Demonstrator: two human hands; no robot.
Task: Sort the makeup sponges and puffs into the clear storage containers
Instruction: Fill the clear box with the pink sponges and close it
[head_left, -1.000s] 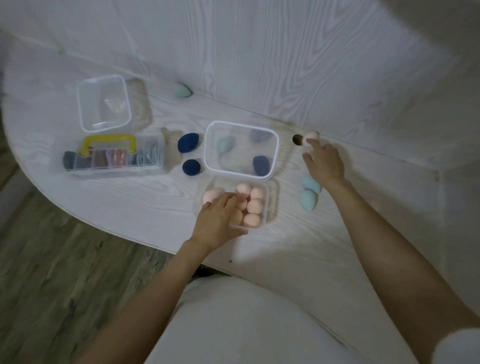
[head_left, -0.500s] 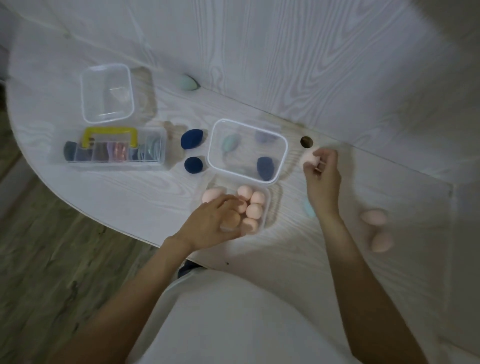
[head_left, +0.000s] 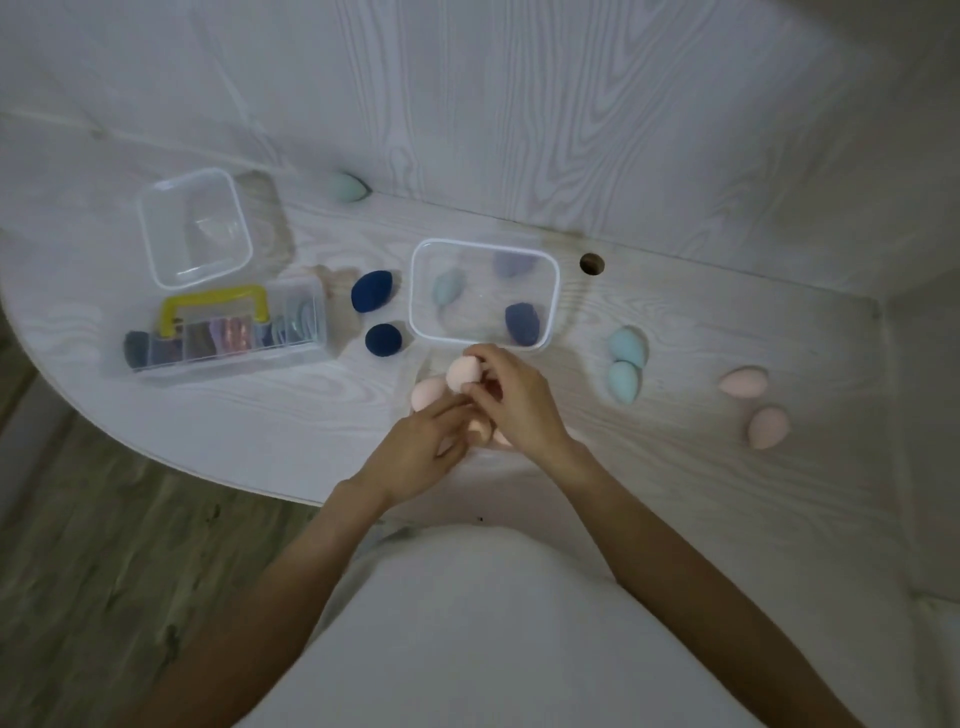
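Observation:
My right hand (head_left: 514, 400) grips a pink sponge (head_left: 464, 373) over the small clear container of pink sponges, which both hands mostly hide. My left hand (head_left: 423, 447) rests on that container's near side, fingers touching the pink sponges (head_left: 428, 392) inside. Behind it stands a larger clear container (head_left: 550, 291) with a teal, a purple and a navy sponge inside. Two navy sponges (head_left: 371, 291) (head_left: 383, 340) lie to its left. Two teal sponges (head_left: 626, 345) (head_left: 623, 382) and two pink sponges (head_left: 743, 382) (head_left: 769, 427) lie on the table to the right.
A clear square container (head_left: 156, 249) sits at the back left. In front of it is a clear case with a yellow handle (head_left: 215, 306) full of puffs. A green sponge (head_left: 347, 187) lies against the back wall. A round hole (head_left: 591, 263) pierces the tabletop. The table's curved edge (head_left: 208, 467) runs front left.
My right hand carried the pink sponge from beside the hole leftward to over the small container. My left hand stayed on that container.

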